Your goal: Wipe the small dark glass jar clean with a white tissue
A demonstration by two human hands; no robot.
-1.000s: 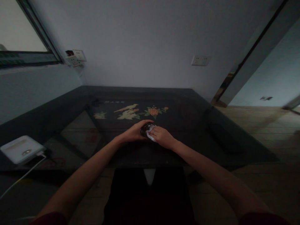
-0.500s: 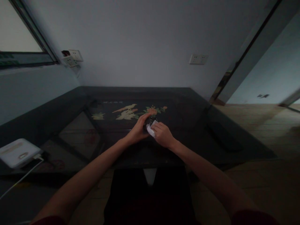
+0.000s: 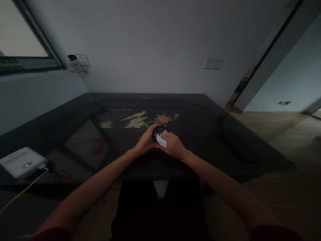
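Above the dark tabletop (image 3: pixel 160 164), my left hand (image 3: pixel 145 140) is wrapped round the side of a small dark, shiny, round container (image 3: pixel 157 128); its exact kind is hard to make out in the dim light. My right hand (image 3: pixel 175 144) pinches a white tissue (image 3: pixel 162 140) and presses it against the container's near right part. Much of the container is hidden by the tissue and fingers. Just beyond the hands, the tabletop bears a picture of a bird and flowers (image 3: pixel 163 118).
At the left of the table lies a white box-shaped device (image 3: pixel 23 162) with a white cable (image 3: pixel 23 191) running off its edge. A dark flat object (image 3: pixel 239 147) rests on the right. Wall sockets (image 3: pixel 212 63) are set in the wall behind.
The container has tilted, so its round rim shows more. My right hand has moved the tissue slightly over it, and more of the white tissue is visible. My left hand keeps its hold.
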